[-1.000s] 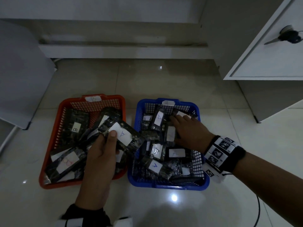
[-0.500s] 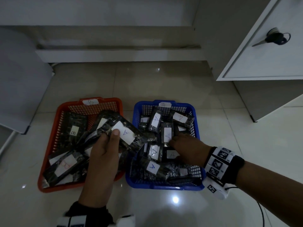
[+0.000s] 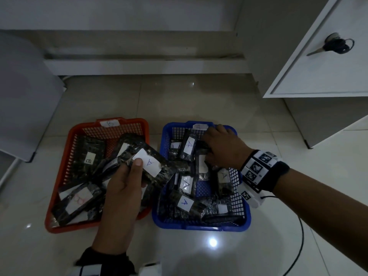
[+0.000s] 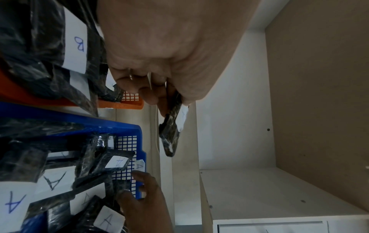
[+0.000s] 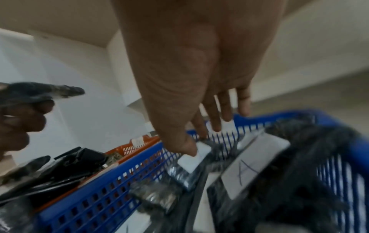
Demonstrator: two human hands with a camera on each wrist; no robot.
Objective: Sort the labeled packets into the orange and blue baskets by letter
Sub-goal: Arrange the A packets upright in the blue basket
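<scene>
An orange basket [image 3: 137,121] tagged B and a blue basket [image 3: 199,228] tagged A stand side by side on the floor. Both hold several dark packets with white letter labels. My left hand [image 3: 137,166] grips a packet labelled A [image 3: 157,156] and holds it above the orange basket's right side, thumb on the label. In the left wrist view that packet [image 4: 171,126] hangs from my curled fingers. My right hand [image 3: 211,140] reaches into the far end of the blue basket. There its thumb presses a packet's white label [image 5: 191,160], and its straight fingers [image 5: 217,123] touch the far wall.
A white cabinet with a key [image 3: 336,45] in its door stands at the right, its corner near the blue basket. A grey-white panel [image 3: 23,106] leans at the left. A raised step runs along the back wall. A black cable [image 3: 298,246] lies on the tiles under my right arm.
My right hand has moved from the middle of the blue basket to its far end. My left hand still holds the A packet in about the same place.
</scene>
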